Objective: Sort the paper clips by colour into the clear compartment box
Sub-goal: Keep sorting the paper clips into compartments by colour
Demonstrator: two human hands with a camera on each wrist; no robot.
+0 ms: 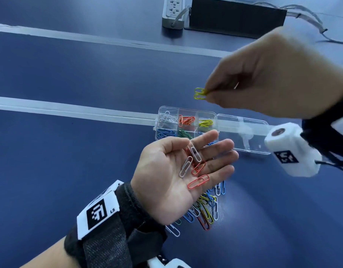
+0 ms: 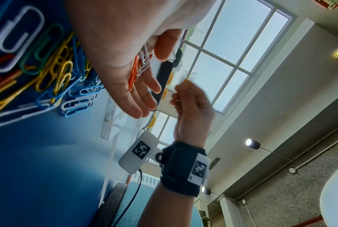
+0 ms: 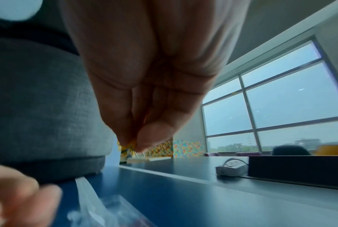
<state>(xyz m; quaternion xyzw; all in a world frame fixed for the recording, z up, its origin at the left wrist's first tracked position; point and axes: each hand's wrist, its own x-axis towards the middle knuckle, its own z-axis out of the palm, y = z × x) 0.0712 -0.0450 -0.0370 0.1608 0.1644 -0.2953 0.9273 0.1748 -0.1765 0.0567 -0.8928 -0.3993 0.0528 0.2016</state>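
My left hand (image 1: 178,169) lies palm up with straight fingers above the table, carrying several loose clips: white clips (image 1: 186,166) and red clips (image 1: 198,181). In the left wrist view those red clips (image 2: 134,73) show on the palm. My right hand (image 1: 209,93) hovers above the clear compartment box (image 1: 166,111), pinching yellow clips (image 1: 200,93) between thumb and fingertips; the yellow clips (image 3: 126,146) peek out below the thumb in the right wrist view. The box holds white, red, yellow, blue and green clips in separate cells. Its open lid (image 1: 244,136) lies to the right.
A pile of mixed loose clips (image 1: 205,209) lies on the blue table (image 1: 70,151) under and right of my left hand. A white strip (image 1: 70,110) runs across the table. A power strip (image 1: 173,11) and a black box (image 1: 236,16) sit at the far edge.
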